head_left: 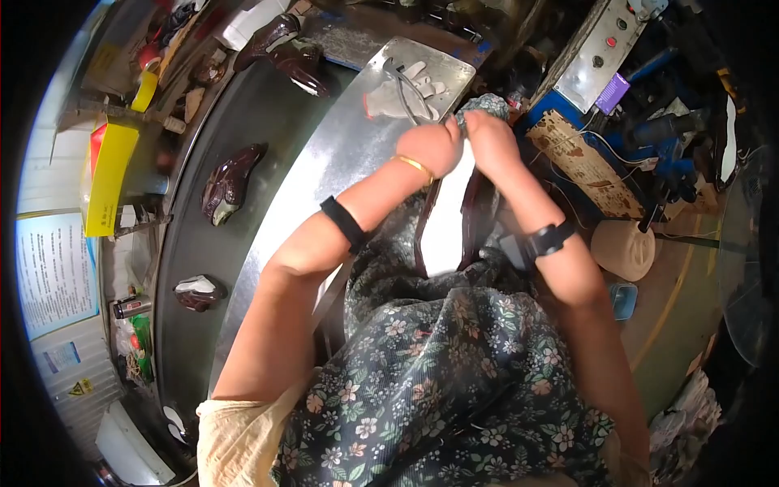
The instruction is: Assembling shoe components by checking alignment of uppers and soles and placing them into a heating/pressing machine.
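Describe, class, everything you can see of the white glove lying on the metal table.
The white glove looks like soft knitted fabric, its fingers spread toward the far table corner. It lies flat on the shiny metal table, just beyond the person's two hands. A thin dark bent strip crosses over it. Neither hand touches it.

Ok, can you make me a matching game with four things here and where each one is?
Things:
1 glove
2 yellow box
3 bangle
4 shoes

Places:
A on the left wrist
B far left, on the shelf
C on the dark belt
D on the metal plate, beyond the hands

Pairs: 1-D, 2-B, 3-A, 4-C
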The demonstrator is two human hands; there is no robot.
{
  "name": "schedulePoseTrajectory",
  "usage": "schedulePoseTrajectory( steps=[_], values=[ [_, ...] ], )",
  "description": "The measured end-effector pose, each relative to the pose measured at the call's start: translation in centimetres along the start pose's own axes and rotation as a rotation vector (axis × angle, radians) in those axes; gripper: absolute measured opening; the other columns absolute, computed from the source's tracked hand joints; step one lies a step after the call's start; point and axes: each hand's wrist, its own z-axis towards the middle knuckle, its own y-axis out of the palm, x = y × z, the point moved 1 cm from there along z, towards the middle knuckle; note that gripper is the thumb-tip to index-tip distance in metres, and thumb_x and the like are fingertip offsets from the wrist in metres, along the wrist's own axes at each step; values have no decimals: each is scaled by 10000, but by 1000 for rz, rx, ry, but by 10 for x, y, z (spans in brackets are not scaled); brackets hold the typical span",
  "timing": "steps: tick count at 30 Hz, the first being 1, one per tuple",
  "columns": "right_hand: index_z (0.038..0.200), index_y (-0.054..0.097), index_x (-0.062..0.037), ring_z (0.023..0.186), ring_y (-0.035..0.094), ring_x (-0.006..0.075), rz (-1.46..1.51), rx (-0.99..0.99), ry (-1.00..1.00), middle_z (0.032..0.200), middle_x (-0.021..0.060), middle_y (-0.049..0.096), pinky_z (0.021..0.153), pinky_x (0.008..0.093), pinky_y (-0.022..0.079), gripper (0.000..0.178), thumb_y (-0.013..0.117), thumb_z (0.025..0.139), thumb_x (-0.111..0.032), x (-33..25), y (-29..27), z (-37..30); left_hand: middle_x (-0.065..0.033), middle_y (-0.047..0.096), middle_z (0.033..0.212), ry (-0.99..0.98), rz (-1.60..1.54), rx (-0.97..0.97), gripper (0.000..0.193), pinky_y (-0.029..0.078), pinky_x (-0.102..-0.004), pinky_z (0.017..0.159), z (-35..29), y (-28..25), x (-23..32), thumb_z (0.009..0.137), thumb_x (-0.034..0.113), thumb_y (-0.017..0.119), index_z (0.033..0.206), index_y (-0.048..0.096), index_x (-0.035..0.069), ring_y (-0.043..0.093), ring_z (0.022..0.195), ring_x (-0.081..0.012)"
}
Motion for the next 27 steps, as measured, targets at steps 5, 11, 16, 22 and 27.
schedulePoseTrajectory(
  steps=[5, 11, 16, 22, 27],
  values=[
    [1048, 649, -26, 886, 662, 287, 344, -32, -155, 901, 213, 669, 778, 384, 496, 285, 490, 911, -219, 21, 1, 4, -276, 639, 878, 45, 32, -129, 585, 485, -494, 743, -18, -8, 12, 989, 421, 227, 971, 629, -2, 617, 843, -420],
    [1097, 596, 28, 798, 618, 144, 888, -259, 155, 926, 130, 689, 739, 262, 476, 324, 408, 994, -216, 27, -9, 0, -97, 509, 1334, -9, -1342, -437, 643, 396, -303, 1012, -135, 5, -27, 903, 83, 615, 1457, 293, 26, 470, 1221, -172],
    [1065, 606, 30, 710, 625, 157, 1155, -252, 240, 843, 136, 685, 647, 276, 501, 326, 496, 967, -261, 28, -12, 4, -103, 526, 1302, -208, -1576, -526, 714, 411, -310, 990, -135, 19, -28, 860, -4, 629, 1461, 246, 13, 527, 1155, -191],
    [891, 604, -6, 689, 651, 203, 1456, -146, 109, 745, 149, 668, 631, 309, 516, 334, 574, 924, -337, 17, -47, -12, -43, 469, 1352, -87, -1514, -414, 792, 386, -314, 1011, -152, 45, -4, 851, 62, 679, 1485, 208, 117, 465, 1199, -145],
    [991, 642, 7, 794, 650, 172, 878, 12, -158, 857, 113, 683, 770, 284, 493, 399, 608, 907, -381, 51, -93, 27, -101, 498, 1333, -124, -1810, -504, 714, 421, -335, 991, -126, 18, -12, 833, 31, 654, 1440, 279, 38, 501, 1195, -214]
  ],
)
